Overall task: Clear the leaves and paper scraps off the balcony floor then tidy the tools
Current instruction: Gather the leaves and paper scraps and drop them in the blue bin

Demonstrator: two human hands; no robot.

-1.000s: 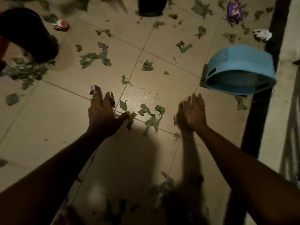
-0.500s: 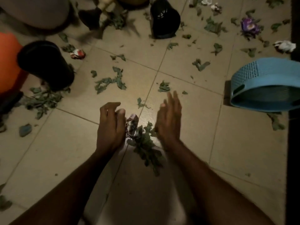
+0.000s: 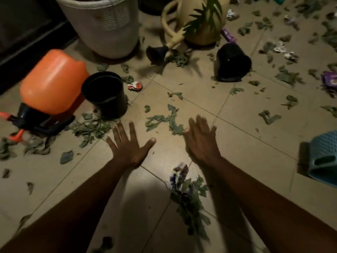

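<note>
Green leaves lie scattered over the tiled balcony floor [image 3: 246,143]. A gathered pile of leaves and a paper scrap [image 3: 187,194] lies between my forearms, close to me. My left hand [image 3: 128,145] reaches forward with fingers spread, holding nothing. Beside it, my right hand [image 3: 200,141] is stretched out with straight fingers, its tips at a loose cluster of leaves [image 3: 167,119]. More leaves [image 3: 91,128] lie to the left of my left hand. A red and white paper scrap [image 3: 135,86] lies further out, and purple and white scraps [image 3: 330,79] lie at the right.
An orange sprayer [image 3: 52,81] lies on its side at the left beside an upright black pot [image 3: 104,94]. A second black pot [image 3: 232,63] lies tipped over. A cream watering can [image 3: 193,21] and a large white planter [image 3: 105,24] stand at the back. A blue basket [image 3: 322,157] sits at the right edge.
My hands swept leaves together into a pile, left it near me, and have now reached forward open toward the leaves further out. The view has tilted up.
</note>
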